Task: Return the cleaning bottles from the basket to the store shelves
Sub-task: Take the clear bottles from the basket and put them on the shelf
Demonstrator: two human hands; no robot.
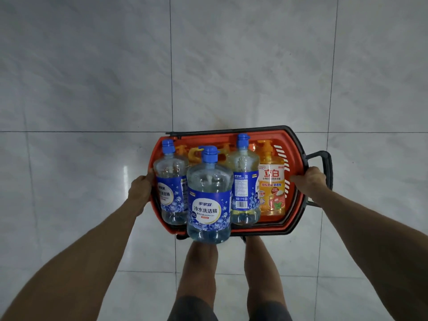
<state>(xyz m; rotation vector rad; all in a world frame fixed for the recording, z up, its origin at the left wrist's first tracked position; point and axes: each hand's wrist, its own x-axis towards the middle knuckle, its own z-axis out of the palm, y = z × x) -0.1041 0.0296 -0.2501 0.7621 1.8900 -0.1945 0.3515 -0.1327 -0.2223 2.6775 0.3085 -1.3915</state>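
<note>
A red basket (pixel 293 144) with black trim is being held at both sides above a floor (pixel 92 77) of pale, glossy tiles. Its left edge is being gripped by the left hand (pixel 141 189), whose fingers are being curled round the rim, with their tips being hidden behind it. Its right edge is being gripped by the right hand (pixel 309 179), whose fingers are being closed over the rim, just beside a black handle (pixel 325 165) that is being seen sticking outward on that side.

The cleaning bottles are all being carried upright inside the basket. A clear front bottle (pixel 208 195) with a blue cap and blue label is being seen at the near edge, towards the near left corner. A matching left bottle (pixel 171 179) is being carried along the left edge, just beside the left hand and partly covered by the front bottle. A third bottle (pixel 243 179) of the same kind is being carried near the middle, its barcode side being turned to the camera. An orange bottle (pixel 272 188) with a pump top is being carried just beside it, towards the right edge. More orange pump bottles (pixel 196 154) are being glimpsed along the far edge, mostly hidden; their number cannot be told.

Bare legs (pixel 201 274) are being seen under the basket's near edge, with the feet being covered by it.
</note>
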